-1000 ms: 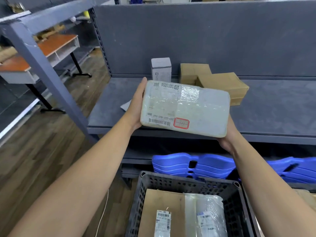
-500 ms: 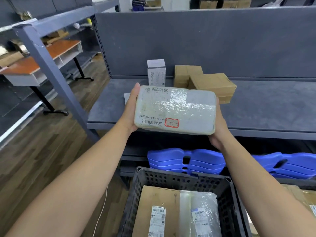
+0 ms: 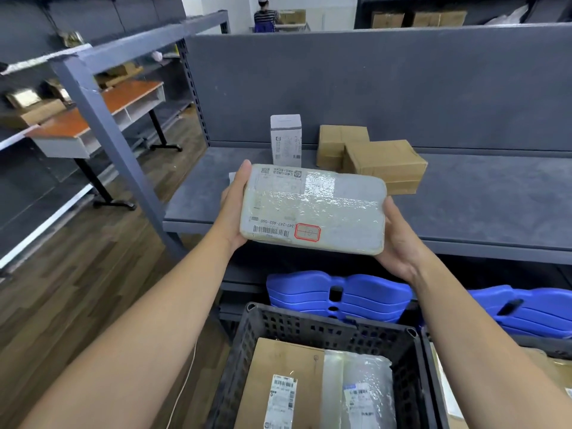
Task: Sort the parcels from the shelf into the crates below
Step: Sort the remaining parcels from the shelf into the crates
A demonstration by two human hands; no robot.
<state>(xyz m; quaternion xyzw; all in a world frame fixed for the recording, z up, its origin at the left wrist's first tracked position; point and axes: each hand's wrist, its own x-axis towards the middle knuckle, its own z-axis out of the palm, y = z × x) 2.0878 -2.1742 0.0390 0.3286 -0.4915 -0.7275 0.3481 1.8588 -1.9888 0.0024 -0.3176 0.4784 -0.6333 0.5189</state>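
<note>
The shelf [image 3: 464, 205] lies mostly bare to the right, its front edge just beyond the parcel [image 3: 312, 209]. The black crate [image 3: 309, 329] sits open below. Against a second ago, the parcel sits more level. Its long axis runs left-right, label up, held at each end by left hand [image 3: 232, 212] and right hand [image 3: 399, 243].

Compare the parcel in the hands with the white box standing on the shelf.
The wrapped parcel is wide and flat, held in the air between the left hand and right hand; the white box is narrow and stands upright on the shelf, untouched. The wrapped parcel is covered in glossy clear tape with a red-outlined sticker; the white box is plain matte card. Both are pale and carry printed shipping labels.
</note>
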